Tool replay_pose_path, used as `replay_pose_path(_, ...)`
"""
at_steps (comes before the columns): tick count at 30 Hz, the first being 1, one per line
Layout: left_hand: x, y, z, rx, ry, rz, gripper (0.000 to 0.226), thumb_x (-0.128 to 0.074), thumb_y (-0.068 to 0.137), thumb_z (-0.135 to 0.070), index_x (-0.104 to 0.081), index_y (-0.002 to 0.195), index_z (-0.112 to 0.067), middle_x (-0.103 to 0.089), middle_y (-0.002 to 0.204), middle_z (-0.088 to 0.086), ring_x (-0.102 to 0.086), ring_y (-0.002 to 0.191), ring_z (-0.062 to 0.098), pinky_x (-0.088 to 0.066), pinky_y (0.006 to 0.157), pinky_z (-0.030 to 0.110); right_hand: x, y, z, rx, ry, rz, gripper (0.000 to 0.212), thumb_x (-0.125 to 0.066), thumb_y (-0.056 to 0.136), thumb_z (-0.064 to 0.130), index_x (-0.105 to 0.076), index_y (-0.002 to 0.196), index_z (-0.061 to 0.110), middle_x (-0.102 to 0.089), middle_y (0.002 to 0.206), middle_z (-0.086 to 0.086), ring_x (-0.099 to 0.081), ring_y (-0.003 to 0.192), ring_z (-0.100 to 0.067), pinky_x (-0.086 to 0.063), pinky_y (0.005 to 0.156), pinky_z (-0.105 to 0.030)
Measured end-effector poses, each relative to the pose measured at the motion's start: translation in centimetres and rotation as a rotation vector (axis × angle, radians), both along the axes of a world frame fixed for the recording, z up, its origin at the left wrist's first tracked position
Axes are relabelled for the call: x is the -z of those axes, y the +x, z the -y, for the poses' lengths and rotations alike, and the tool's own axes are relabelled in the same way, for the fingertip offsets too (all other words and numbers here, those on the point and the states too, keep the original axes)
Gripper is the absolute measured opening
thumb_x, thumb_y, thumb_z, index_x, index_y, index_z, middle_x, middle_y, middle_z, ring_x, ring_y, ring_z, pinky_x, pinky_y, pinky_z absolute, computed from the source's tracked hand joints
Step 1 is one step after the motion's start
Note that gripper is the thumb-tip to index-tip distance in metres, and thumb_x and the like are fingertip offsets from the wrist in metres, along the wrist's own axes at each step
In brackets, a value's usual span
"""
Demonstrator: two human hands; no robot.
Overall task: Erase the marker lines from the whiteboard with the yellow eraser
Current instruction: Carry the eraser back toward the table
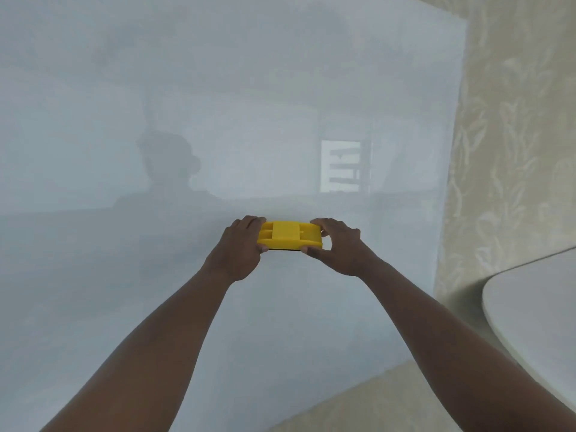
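Right of frame: wall covering (511, 126), beige, with a pale leaf or frond pattern running top to bottom. Pattern sharpest in the upper and middle right; softer lower down.

Lower right corner: rounded white tabletop (536, 322), smooth, plain, curved edge facing left. Only part of it shows; the rest runs out of frame. A thin dark line crosses just above its top edge; what it is cannot be told.

Bottom centre to right: beige patterned surface (358, 403), same tone as the wall, faint mottled pattern, blurred. Whether it is floor or more wall cannot be told.
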State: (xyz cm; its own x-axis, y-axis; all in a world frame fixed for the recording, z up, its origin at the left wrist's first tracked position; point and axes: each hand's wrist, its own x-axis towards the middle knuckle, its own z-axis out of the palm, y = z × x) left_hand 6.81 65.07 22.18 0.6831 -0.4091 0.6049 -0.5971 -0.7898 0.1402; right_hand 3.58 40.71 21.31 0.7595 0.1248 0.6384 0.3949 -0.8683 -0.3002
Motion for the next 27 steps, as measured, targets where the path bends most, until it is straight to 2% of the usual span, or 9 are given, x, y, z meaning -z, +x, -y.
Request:
replay_pose_path(5,1.3,0.1,9.8,0.087,-0.004,-0.091,0.056,-0.059,0.098,-0.023,-0.038,0.15,-0.019,-0.04,0.148,0.012,-0.045,0.133,0.033,-0.032,0.109,0.046,2.1,-4.0,8.1,0.155,0.051,0.031,0.057,-0.068,0.085,0.053,-0.049,0.13,0.025,-0.055,0.125,0.007,-0.052,0.111,-0.012,-0.022,0.093,-0.034)
replay_pose_path(9,2.7,-0.3,19.6,0.208,0.015,-0.206,0.053,-0.059,0.097,-0.02,-0.039,0.146,-0.019,-0.048,0.136,0.014,-0.051,0.123,0.034,-0.033,0.106,0.047,4.1,-7.4,15.9,0.315,0.063,0.04,0.057,-0.071,0.082,0.054,-0.053,0.126,0.024,-0.054,0.122,0.008,-0.054,0.109,-0.011,-0.023,0.09,-0.034)
replay_pose_path(14,5.5,-1.8,33.1,0.385,0.088,-0.285,0.055,-0.057,0.098,-0.019,-0.037,0.15,-0.018,-0.047,0.139,0.013,-0.05,0.126,0.033,-0.032,0.108,0.046,7.2,-12.4,26.9,0.529,0.08,-0.051,0.057,-0.07,0.082,0.053,-0.052,0.128,0.024,-0.053,0.122,0.008,-0.053,0.109,-0.012,-0.027,0.096,-0.038)
replay_pose_path(19,8.1,-3.3,45.3,0.511,0.143,-0.324,0.055,-0.056,0.098,-0.019,-0.037,0.15,-0.019,-0.047,0.139,0.013,-0.05,0.127,0.033,-0.033,0.107,0.047,9.8,-16.3,37.0,0.698,0.041,-0.138,0.059,-0.068,0.084,0.055,-0.049,0.13,0.025,-0.054,0.123,0.006,-0.052,0.112,-0.016,-0.023,0.093,-0.035)
replay_pose_path(27,15.1,-5.9,60.3,0.644,0.294,-0.385,0.057,-0.055,0.096,-0.013,-0.038,0.15,-0.021,-0.051,0.142,0.011,-0.049,0.131,0.033,-0.039,0.107,0.048,16.8,-21.6,47.1,0.919,0.077,-0.281,0.059,-0.066,0.082,0.06,-0.051,0.126,0.023,-0.055,0.12,0.004,-0.05,0.109,-0.017,-0.022,0.089,-0.033)
